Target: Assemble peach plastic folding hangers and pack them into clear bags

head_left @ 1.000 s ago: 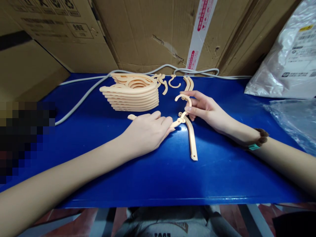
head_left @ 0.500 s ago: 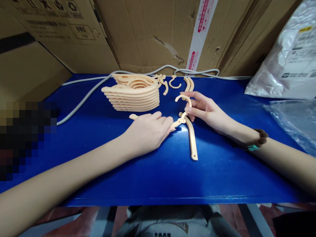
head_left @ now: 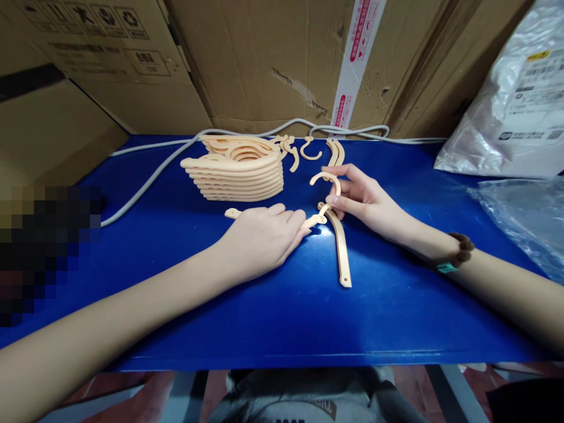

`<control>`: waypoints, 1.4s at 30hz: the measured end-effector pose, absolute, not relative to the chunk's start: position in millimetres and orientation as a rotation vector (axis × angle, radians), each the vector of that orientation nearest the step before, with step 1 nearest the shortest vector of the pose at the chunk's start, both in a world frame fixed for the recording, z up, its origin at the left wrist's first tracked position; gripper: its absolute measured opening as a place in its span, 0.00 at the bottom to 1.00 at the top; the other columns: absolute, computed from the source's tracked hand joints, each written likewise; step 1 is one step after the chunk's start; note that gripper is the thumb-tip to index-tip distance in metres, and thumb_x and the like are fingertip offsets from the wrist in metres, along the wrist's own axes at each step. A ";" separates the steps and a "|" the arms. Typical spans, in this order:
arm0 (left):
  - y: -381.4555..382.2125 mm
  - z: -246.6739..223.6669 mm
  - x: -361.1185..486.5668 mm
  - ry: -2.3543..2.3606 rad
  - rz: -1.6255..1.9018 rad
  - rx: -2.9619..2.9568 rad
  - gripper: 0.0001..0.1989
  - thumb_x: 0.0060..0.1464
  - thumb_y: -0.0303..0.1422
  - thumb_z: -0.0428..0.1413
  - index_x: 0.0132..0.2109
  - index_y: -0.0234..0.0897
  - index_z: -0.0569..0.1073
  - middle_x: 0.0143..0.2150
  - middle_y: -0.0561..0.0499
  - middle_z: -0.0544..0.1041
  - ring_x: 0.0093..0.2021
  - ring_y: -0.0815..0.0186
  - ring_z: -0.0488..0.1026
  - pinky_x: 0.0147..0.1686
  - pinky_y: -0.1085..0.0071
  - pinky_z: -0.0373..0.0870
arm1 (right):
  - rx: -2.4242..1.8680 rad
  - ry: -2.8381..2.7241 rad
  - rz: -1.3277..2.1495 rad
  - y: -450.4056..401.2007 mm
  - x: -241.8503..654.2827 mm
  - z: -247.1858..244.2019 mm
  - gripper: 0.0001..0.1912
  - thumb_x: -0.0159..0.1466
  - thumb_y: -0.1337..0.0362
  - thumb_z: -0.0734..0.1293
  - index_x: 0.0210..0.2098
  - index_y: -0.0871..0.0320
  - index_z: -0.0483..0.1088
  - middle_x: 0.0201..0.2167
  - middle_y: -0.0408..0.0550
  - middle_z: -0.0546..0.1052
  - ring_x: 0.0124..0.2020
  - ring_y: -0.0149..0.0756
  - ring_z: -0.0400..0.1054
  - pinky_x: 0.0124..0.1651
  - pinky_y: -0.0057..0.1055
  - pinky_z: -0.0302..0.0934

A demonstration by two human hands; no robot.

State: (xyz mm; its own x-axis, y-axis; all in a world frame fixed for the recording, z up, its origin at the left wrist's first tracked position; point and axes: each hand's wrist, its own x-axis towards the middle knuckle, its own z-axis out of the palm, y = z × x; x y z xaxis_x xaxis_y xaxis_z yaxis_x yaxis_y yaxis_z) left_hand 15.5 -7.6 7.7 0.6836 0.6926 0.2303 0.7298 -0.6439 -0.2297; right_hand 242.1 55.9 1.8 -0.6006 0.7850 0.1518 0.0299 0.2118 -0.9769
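Fingers (head_left: pixel 348 204) pinch hook (head_left: pixel 337 182) over glossy blue table (head_left: pixel 264 317); cardboard (head_left: pixel 255 70) behind.

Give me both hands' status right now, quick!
Left hand: closed around a cream strip.
Right hand: closed, pinching a cream hook.

Single head-worn view: looks forward and down over blue table (head_left: pixel 282 323), near, with left hand (head_left: pixel 267 238) and right hand (head_left: pixel 363 197) around dial centre; cardboard carton (head_left: pixel 259 59) toward twelve o'clock, wearer's grey garment (head_left: pixel 264 405) at six.
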 end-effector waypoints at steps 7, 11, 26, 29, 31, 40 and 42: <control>-12.9 12.2 16.7 -1.205 -0.243 -2.628 0.12 0.69 0.35 0.47 0.38 0.37 0.70 0.27 0.51 0.75 0.27 0.63 0.73 0.23 0.68 0.54 | -0.770 -1.813 1.481 54.9 242.2 2.2 0.23 0.66 0.64 0.72 0.57 0.57 0.62 0.29 0.37 0.72 0.29 0.28 0.68 0.34 0.27 0.66; -14.8 14.4 16.2 -1.263 -0.435 -2.751 0.08 0.67 0.33 0.49 0.49 0.36 0.69 0.39 0.50 0.80 0.34 0.64 0.77 0.27 0.70 0.61 | -0.750 -1.830 1.497 54.4 241.5 2.3 0.27 0.63 0.64 0.75 0.58 0.57 0.63 0.34 0.40 0.76 0.36 0.31 0.74 0.41 0.30 0.70; -17.1 15.3 17.6 -1.704 -0.779 -3.049 0.07 0.68 0.38 0.54 0.42 0.40 0.71 0.37 0.57 0.78 0.35 0.68 0.76 0.31 0.73 0.63 | -0.758 -1.855 1.461 49.2 239.0 4.4 0.30 0.58 0.62 0.78 0.56 0.59 0.65 0.31 0.40 0.77 0.32 0.32 0.74 0.39 0.30 0.69; -19.0 16.9 19.5 -1.714 -0.751 -3.032 0.06 0.68 0.35 0.55 0.42 0.39 0.71 0.37 0.56 0.78 0.35 0.67 0.75 0.32 0.73 0.63 | -0.751 -1.855 1.470 49.3 238.9 4.2 0.30 0.59 0.64 0.78 0.56 0.60 0.65 0.31 0.40 0.76 0.32 0.30 0.73 0.39 0.28 0.68; -20.5 17.9 21.3 -1.733 -0.725 -3.009 0.05 0.68 0.34 0.55 0.42 0.39 0.71 0.37 0.56 0.78 0.34 0.67 0.75 0.32 0.73 0.62 | -0.737 -1.848 1.489 49.8 238.8 3.9 0.30 0.59 0.64 0.78 0.56 0.60 0.65 0.31 0.40 0.76 0.33 0.30 0.74 0.40 0.27 0.68; -19.1 16.8 23.5 -1.706 -0.747 -3.046 0.05 0.68 0.33 0.55 0.41 0.38 0.69 0.36 0.55 0.76 0.33 0.67 0.72 0.32 0.72 0.59 | -0.690 -1.777 1.647 56.6 240.2 2.9 0.28 0.60 0.67 0.77 0.56 0.60 0.66 0.33 0.40 0.79 0.32 0.28 0.74 0.34 0.24 0.67; -18.8 15.6 22.6 -1.657 -0.783 -3.064 0.05 0.68 0.33 0.55 0.41 0.37 0.68 0.37 0.55 0.76 0.33 0.67 0.72 0.33 0.72 0.60 | -0.686 -1.741 1.690 57.1 240.1 4.2 0.28 0.59 0.68 0.78 0.56 0.60 0.66 0.33 0.40 0.79 0.32 0.28 0.74 0.34 0.23 0.66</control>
State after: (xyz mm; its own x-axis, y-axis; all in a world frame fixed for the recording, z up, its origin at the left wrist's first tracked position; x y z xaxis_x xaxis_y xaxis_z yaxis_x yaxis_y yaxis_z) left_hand 22.6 -18.8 15.6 0.4969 0.8517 0.1666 0.6691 -0.4983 0.5513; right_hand 240.1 57.1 4.2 -0.6796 0.7302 0.0702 -0.0485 0.0507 -0.9975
